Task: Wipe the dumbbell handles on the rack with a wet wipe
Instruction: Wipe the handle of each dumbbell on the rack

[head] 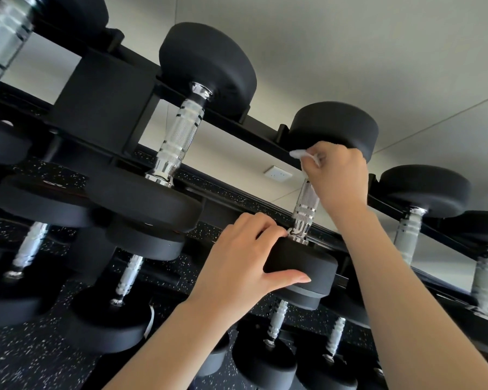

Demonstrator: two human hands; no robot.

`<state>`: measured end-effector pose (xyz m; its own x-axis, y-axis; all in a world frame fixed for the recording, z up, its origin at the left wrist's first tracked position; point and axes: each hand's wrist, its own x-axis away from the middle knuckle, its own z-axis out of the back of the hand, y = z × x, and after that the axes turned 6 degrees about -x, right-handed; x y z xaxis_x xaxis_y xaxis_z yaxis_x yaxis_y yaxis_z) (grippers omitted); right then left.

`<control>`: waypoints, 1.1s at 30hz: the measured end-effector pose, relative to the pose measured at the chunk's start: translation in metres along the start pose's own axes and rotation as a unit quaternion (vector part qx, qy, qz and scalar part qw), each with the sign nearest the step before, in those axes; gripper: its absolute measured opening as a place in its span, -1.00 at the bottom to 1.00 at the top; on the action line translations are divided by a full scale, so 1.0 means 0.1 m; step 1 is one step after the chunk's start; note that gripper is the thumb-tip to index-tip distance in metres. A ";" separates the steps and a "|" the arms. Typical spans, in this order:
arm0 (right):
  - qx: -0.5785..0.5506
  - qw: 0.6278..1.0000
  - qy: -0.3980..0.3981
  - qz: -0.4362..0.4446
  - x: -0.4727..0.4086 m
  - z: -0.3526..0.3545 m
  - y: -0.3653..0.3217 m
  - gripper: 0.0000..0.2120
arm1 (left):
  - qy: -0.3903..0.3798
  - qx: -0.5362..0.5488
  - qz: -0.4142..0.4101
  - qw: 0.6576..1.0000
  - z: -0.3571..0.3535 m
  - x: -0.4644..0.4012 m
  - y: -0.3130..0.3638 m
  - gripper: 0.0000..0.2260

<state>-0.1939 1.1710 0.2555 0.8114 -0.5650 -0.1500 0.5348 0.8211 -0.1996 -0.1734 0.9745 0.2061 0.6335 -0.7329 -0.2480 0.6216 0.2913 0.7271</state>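
Head view: right hand (340,173) closed around wet wipe (300,153) at far end of knurled handle (304,205); handle axis runs below fist toward left hand (245,263), which clasps near weight head (307,266).

White wipe (300,153), black-ended silver dumbbell (304,205)

Setting: gym, free-weights area. Evidence: black tiered rack (265,128) stocked with black round-headed dumbbells (181,130) of graded sizes, chrome knurled handles (178,136); black rubber flooring (26,361) with white speckle; plain pale wall (350,38) behind, bearing one white socket plate (277,174).
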 end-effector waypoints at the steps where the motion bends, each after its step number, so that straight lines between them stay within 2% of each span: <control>1: -0.031 0.999 -0.019 -0.018 -0.01 0.02 0.03 -0.83 | -0.003 0.002 0.001 1.000 0.00 0.00 0.00 -0.48; 3: -0.076 0.994 -0.064 -0.035 0.01 0.07 0.06 -0.86 | -0.005 0.004 0.001 1.000 0.01 0.00 0.00 -0.49; 6: -0.086 0.989 -0.118 -0.016 0.16 0.11 0.05 -0.89 | -0.009 -0.001 -0.001 1.000 0.01 -0.01 -0.01 -0.49; 14: -0.162 0.968 -0.194 -0.005 0.70 0.15 0.11 -0.88 | -0.022 -0.027 -0.011 0.999 0.04 -0.04 0.00 -0.51; 21: -0.275 0.952 -0.101 -0.092 0.84 0.17 0.19 -0.87 | -0.042 -0.038 -0.019 0.998 0.05 -0.08 0.10 -0.54; 26: -0.325 0.934 -0.004 -0.149 0.97 0.35 0.38 -0.86 | -0.047 -0.078 -0.078 0.993 -0.05 -0.16 0.36 -0.58; 33: -0.334 0.913 0.070 -0.223 1.33 0.81 1.30 -0.83 | -0.063 -0.126 -0.175 0.975 -0.61 -0.24 1.11 -0.59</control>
<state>0.0027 1.2093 0.2876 0.4851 -0.8741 -0.0237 0.5023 0.3008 -0.8107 -0.0911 1.0620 0.2538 0.3114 -0.8791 -0.3608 0.8928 0.1406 0.4280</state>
